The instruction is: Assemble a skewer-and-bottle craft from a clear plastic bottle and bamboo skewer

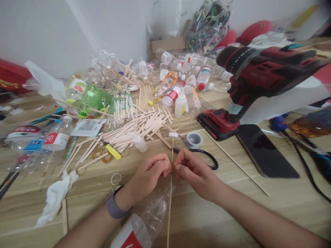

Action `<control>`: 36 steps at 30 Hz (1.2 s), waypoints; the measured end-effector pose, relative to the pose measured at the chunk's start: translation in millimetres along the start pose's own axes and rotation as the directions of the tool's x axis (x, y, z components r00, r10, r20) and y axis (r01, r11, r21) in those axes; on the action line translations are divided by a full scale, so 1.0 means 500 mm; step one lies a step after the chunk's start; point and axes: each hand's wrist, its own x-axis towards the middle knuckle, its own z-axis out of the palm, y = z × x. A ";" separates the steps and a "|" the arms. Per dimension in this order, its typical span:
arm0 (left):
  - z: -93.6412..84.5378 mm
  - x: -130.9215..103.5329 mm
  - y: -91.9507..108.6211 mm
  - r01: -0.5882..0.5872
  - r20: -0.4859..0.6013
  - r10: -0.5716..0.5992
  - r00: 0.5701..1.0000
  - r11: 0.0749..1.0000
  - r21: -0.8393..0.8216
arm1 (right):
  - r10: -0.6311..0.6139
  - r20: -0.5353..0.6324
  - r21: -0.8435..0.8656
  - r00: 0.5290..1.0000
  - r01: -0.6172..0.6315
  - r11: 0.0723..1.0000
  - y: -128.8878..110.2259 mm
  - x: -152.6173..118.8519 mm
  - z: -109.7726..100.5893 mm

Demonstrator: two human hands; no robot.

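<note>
A thin wooden skewer [170, 206] runs up between my two hands, with a white bottle cap [173, 134] at its far end. My left hand [152, 172] is closed, its curled fingers right beside the skewer. On the other side, the thumb and fingers of my right hand [192, 172] pinch close to it. A small dark spot shows on the skewer between the fingertips; what the fingers grip is too small to make out. Below my hands lies a clear plastic bottle [152, 220] with a red and white label, partly behind my left forearm.
Black-handled scissors [213, 160] and a grey tape roll [194, 140] lie just beyond my hands. To the right are a red cordless drill [261, 72], a phone [266, 150] and another skewer [238, 165]. Craft sticks [137, 127], a yellow-handled tool [113, 151] and several bottles spread behind.
</note>
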 end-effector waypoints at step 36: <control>0.002 0.003 -0.003 0.048 -0.063 -0.056 0.996 0.991 -0.124 | -0.127 -0.004 -0.563 0.992 0.103 0.820 0.006 0.002 -0.008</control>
